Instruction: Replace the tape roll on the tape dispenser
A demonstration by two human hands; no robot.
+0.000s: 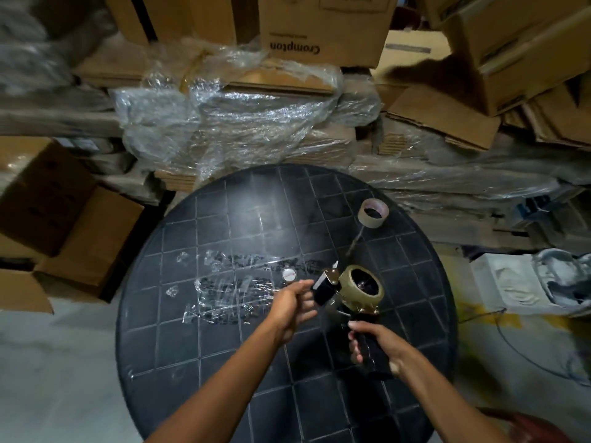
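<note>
A black hand-held tape dispenser hangs above the round black table. A brownish tape roll sits on its wheel. My right hand is shut on the dispenser's black handle. My left hand is at the dispenser's front end, fingers curled against the black flap, pinching near it. A second, near-empty clear tape roll lies flat on the far right of the table.
Crumpled clear tape strips and a small round cap lie on the table's middle. Cardboard boxes and plastic-wrapped flat cartons are piled behind the table. A cable runs over the floor at right.
</note>
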